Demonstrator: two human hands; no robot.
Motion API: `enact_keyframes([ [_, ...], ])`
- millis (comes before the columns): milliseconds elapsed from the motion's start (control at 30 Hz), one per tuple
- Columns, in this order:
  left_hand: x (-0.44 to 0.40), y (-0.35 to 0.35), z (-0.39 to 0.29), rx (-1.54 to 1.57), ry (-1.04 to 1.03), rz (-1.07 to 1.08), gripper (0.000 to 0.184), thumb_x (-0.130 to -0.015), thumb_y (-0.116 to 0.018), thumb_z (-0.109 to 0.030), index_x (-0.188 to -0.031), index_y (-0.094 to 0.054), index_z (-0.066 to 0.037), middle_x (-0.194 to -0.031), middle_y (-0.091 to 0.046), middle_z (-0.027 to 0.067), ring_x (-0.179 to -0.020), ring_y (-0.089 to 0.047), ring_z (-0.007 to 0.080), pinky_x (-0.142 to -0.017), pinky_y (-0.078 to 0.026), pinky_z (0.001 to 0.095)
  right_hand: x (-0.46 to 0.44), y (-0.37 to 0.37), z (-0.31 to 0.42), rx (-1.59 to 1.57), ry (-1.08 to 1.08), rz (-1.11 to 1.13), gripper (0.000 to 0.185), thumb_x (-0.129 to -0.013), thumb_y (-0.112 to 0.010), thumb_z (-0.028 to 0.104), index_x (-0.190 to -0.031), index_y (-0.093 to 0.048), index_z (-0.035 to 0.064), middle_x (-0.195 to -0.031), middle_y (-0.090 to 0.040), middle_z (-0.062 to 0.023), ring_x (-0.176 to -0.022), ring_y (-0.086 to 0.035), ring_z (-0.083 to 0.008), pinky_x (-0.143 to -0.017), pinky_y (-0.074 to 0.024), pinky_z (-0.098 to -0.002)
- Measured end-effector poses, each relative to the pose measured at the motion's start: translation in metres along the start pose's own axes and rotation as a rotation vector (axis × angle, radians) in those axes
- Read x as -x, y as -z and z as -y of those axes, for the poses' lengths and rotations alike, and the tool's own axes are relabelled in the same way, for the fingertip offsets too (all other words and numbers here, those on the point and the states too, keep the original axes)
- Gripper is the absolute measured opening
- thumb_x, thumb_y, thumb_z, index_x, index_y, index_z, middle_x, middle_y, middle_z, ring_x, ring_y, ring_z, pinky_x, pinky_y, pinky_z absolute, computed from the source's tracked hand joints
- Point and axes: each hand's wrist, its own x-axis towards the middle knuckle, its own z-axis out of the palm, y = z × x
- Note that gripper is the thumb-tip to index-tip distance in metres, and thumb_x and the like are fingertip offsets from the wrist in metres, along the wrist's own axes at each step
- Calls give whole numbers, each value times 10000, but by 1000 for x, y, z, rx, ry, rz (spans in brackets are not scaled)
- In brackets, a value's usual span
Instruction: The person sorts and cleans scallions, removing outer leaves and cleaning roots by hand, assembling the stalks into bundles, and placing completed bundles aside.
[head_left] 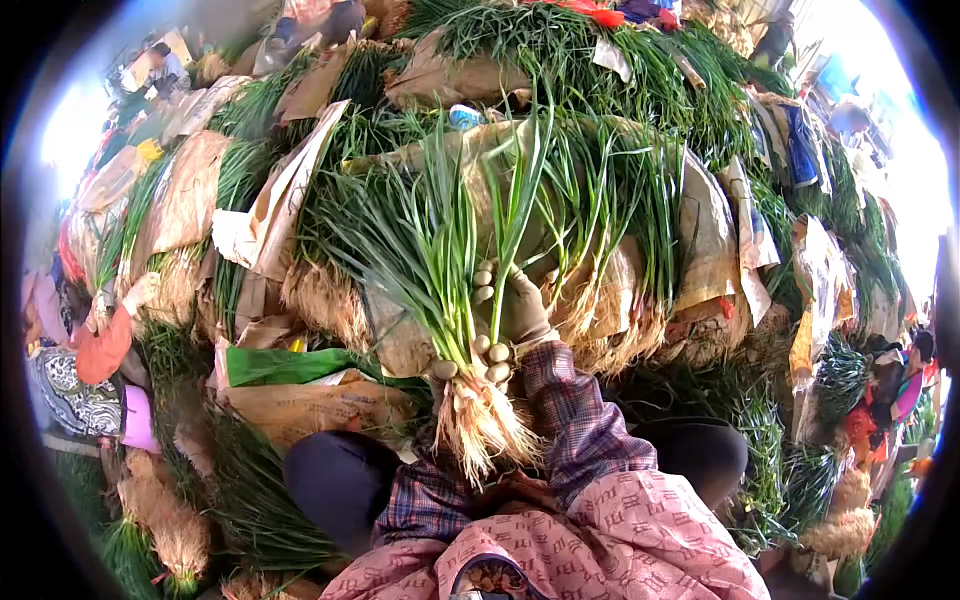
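Upright in front of me is a bunch of green onions (462, 340), with long green leaves on top and pale stringy roots hanging below. My left hand (446, 371), in a light glove, is wrapped round the bunch just above the roots. Its thumb shows on the left side and its fingertips on the right; the palm is hidden behind the stalks. Higher and to the right, my gloved right hand (524, 306) is closed around a few separate green onion stalks (508, 225), beside the bunch. Their lower ends reach down to the left hand's fingertips.
A bank of stacked green onions (620, 200) rises ahead, partly covered by brown paper sheets (708, 235). A green sheet (285, 366) lies over brown paper (310, 408) at my left knee. Another person's orange sleeve (103, 348) shows at far left.
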Motion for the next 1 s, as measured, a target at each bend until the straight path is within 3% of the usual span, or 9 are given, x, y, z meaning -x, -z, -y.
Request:
enact_keyframes([
  [167,1,1,-4,-12,5,15,436,-711,-650,-172,-1089,-509,-7,-1059,-507,174,-941,-554,278,-756,-546,413,-16,2,2,0,111,-246,223,-966,-383,240,-954,-516,62,-778,-462,-27,-680,-437,-131,-580,-388,-243],
  [333,3,3,-3,8,22,6,434,-708,-655,-179,-1078,-507,-7,-1034,-506,168,-924,-552,275,-751,-545,404,-34,56,59,1467,359,-504,297,-950,-389,204,-1124,-567,43,-836,-613,-74,-722,-557,-121,-602,-472,-281],
  [433,7,11,-5,-10,34,-7,433,-707,-658,-184,-1072,-506,-7,-1018,-505,164,-913,-551,273,-748,-545,399,-33,71,77,1859,491,-723,355,-941,-437,332,-1047,-557,16,-689,-562,-53,-551,-490,-121,-504,-434,-246],
  [600,5,18,-9,-38,39,28,548,-735,-678,-265,-1157,-466,13,-1042,-517,185,-914,-580,317,-781,-543,432,-22,59,114,1503,544,-757,404,-921,-486,398,-1018,-576,17,-803,-608,-91,-748,-588,-163,-704,-481,-374],
  [667,31,111,-32,-254,-14,-132,566,-805,-606,-351,-1188,-456,39,-1123,-525,239,-950,-583,334,-795,-536,433,-14,-29,61,1384,78,-688,495,-863,-551,493,-1076,-551,46,-867,-607,-77,-861,-581,-215,-756,-470,-376],
  [733,31,123,-32,-374,-29,-27,493,-843,-562,-347,-1122,-504,55,-1084,-560,251,-914,-600,345,-779,-536,417,-11,-8,47,1615,239,-447,470,-852,-575,463,-1061,-530,45,-816,-616,-60,-814,-600,-235,-724,-472,-399],
  [800,33,150,-31,-445,-48,113,452,-880,-519,-344,-1055,-552,71,-1045,-595,264,-877,-616,355,-762,-536,400,-17,-13,34,2269,258,-930,298,-868,-569,292,-941,-477,18,-871,-610,-176,-787,-599,-316,-691,-490,-421],
  [900,16,170,-27,-385,114,280,290,-812,-613,-237,-885,-640,42,-1002,-621,267,-810,-645,314,-710,-539,394,-18,47,63,2314,324,-792,226,-873,-482,189,-970,-486,-15,-764,-599,-187,-707,-591,-327,-655,-485,-404],
  [1000,21,84,-8,-529,7,-133,246,-787,-633,-195,-912,-645,16,-968,-632,244,-781,-648,303,-682,-545,410,-34,67,67,1613,258,-885,250,-917,-399,164,-1041,-517,-18,-856,-582,-147,-739,-545,-240,-697,-451,-332],
])
